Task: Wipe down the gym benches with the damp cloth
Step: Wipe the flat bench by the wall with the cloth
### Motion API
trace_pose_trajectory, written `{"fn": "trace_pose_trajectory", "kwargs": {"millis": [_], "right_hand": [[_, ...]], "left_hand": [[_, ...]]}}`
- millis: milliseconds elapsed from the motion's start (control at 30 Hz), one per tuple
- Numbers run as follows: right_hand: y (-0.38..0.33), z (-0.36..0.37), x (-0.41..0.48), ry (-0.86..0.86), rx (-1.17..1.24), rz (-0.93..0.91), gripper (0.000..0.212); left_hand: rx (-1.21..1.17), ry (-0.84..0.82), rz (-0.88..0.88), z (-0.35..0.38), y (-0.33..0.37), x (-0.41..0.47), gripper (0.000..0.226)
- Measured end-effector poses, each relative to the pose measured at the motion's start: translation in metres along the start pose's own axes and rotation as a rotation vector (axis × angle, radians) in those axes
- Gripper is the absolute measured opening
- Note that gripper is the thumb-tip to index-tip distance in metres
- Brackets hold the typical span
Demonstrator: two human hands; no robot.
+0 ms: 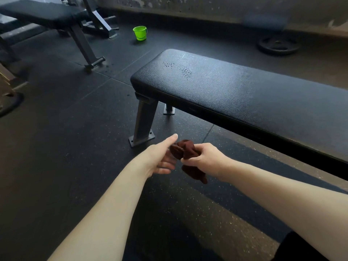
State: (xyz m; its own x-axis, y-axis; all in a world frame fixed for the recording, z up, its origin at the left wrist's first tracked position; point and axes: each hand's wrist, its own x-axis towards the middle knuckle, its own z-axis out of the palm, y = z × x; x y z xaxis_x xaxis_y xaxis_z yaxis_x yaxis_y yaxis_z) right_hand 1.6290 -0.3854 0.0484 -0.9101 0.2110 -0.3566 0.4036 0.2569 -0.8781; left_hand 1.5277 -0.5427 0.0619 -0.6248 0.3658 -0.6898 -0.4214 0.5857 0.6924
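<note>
A flat black padded bench (235, 91) runs from the centre to the right edge, with small droplet patches near its left end. Below its front edge, over the floor, my right hand (203, 157) grips a bunched dark red cloth (185, 147); a tail of the cloth hangs under the fist. My left hand (162, 157) is just left of the cloth, thumb stretched out, fingers loosely spread and touching the cloth's left side. A second black bench (43, 14) stands at the far left.
A small green bucket (140, 32) sits on the dark rubber floor behind the near bench. A weight plate (278, 45) lies by the back wall at right. Another plate (9, 104) and metal frame legs are at the left edge.
</note>
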Motion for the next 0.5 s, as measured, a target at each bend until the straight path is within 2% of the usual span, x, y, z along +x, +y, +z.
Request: {"fn": "trace_pose_trajectory", "kwargs": {"millis": [167,233,400,500], "right_hand": [[0.003,-0.002,0.005,0.030,0.069,0.025,0.010],[0.007,-0.003,0.010,0.043,0.120,0.054,0.012],[0.015,-0.004,0.022,0.073,0.490,0.195,0.028],[0.018,-0.006,0.026,0.116,0.557,0.265,0.032]], "left_hand": [[0.035,0.047,0.149,0.003,0.002,0.004,0.024],[0.023,0.091,0.188,0.001,0.002,0.008,0.013],[-0.036,0.191,0.203,-0.003,0.006,0.005,0.020],[-0.092,0.209,0.197,-0.003,0.008,0.004,0.024]]}}
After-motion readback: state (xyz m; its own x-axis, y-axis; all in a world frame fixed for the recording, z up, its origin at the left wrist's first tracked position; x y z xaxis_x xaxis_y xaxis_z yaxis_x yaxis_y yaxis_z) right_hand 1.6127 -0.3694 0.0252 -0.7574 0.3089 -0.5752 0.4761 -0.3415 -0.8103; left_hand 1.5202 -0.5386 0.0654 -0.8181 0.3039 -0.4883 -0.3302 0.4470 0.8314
